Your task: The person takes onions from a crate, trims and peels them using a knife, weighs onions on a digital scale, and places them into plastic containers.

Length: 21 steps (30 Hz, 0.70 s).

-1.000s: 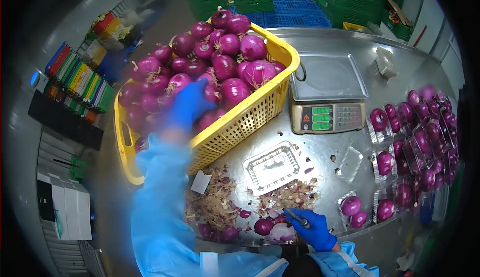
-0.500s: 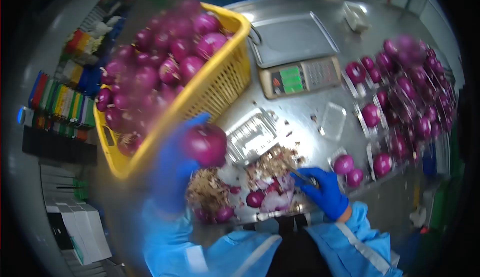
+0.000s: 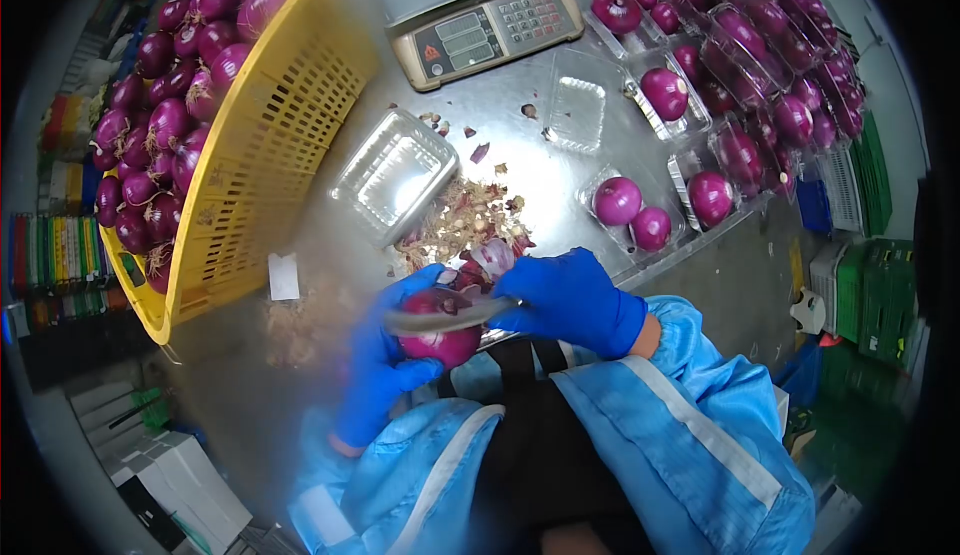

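My left hand (image 3: pixel 382 355), in a blue glove, grips a red onion (image 3: pixel 447 345) low in front of my body. In my gloved right hand (image 3: pixel 570 305) is a knife (image 3: pixel 440 319), its blade lying across the onion's upper side. Whether the blade has cut in, I cannot tell. Just beyond the hands, onion peelings (image 3: pixel 470 220) and root trimmings lie heaped on the steel table (image 3: pixel 525 160). A clear plastic tray (image 3: pixel 395 177) sits to the left of that heap.
A yellow basket (image 3: pixel 265 120) full of red onions stands at the left. A weighing scale (image 3: pixel 487 35) is at the back. On the right are another clear tray (image 3: pixel 577 115), a tray with two onions (image 3: pixel 618 201), and many packed onion trays (image 3: pixel 745 65), some stacked.
My left hand has brought the onion from beside the basket to in front of my body. The right hand has moved the knife onto it. The view has tilted downward.
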Each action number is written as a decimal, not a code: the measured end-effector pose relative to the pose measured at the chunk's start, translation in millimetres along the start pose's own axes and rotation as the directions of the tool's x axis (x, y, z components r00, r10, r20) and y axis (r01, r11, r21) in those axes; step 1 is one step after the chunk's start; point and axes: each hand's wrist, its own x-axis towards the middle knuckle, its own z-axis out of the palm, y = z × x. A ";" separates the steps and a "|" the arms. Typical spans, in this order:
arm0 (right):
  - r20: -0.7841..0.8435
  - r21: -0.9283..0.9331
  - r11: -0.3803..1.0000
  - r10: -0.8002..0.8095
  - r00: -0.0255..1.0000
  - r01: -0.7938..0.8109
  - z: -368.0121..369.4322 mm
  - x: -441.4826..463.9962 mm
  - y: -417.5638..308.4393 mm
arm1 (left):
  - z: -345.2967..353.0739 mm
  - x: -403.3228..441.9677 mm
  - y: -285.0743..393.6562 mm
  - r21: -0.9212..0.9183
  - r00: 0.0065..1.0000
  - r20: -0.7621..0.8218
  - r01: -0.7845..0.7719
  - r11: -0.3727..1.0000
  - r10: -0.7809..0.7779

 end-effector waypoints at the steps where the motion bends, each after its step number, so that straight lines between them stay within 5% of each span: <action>1: -0.056 0.063 0.998 0.003 0.998 0.000 10.2 -11.7 15.2 | -3.6 -1.7 -2.4 0.027 1.000 -0.005 -0.007 1.000 0.008; 4: 0.040 0.135 0.955 0.260 0.965 -0.263 28.9 -51.4 45.1 | -13.6 0.2 -13.2 0.125 0.992 -0.104 -0.059 0.990 0.073; 5: 0.003 0.195 0.952 0.240 0.971 -0.236 29.6 -51.7 43.4 | -15.3 -0.6 -18.0 0.163 0.984 -0.153 -0.068 0.984 0.093; 7: -0.085 0.312 0.934 0.207 0.975 -0.171 31.6 -46.1 34.5 | -18.1 3.2 -23.9 -0.161 0.989 -0.149 -0.040 0.986 0.015; 10: 0.008 0.356 0.862 0.384 0.923 -0.361 23.8 -23.3 24.7 | -22.8 6.3 -41.1 -0.572 0.997 -0.067 -0.005 0.820 -0.041; 13: -0.067 0.251 0.959 0.152 0.986 -0.130 5.9 -12.3 -0.7 | -15.8 5.9 -51.6 -0.812 0.991 -0.028 0.052 0.581 -0.129; 16: 0.072 0.040 0.999 0.028 0.997 -0.031 -1.7 4.0 -17.0 | -14.8 2.2 -67.4 -0.873 0.964 -0.111 0.022 0.487 -0.243; 17: 0.076 -0.012 0.999 0.033 0.997 -0.032 2.1 6.5 -16.9 | -4.6 2.0 -61.2 -0.823 0.984 -0.119 -0.024 0.567 -0.131; 21: 0.100 -0.097 0.993 0.081 0.992 -0.071 15.0 11.7 -7.6 | -0.2 -1.0 -60.6 -0.861 0.988 -0.060 0.020 0.509 -0.140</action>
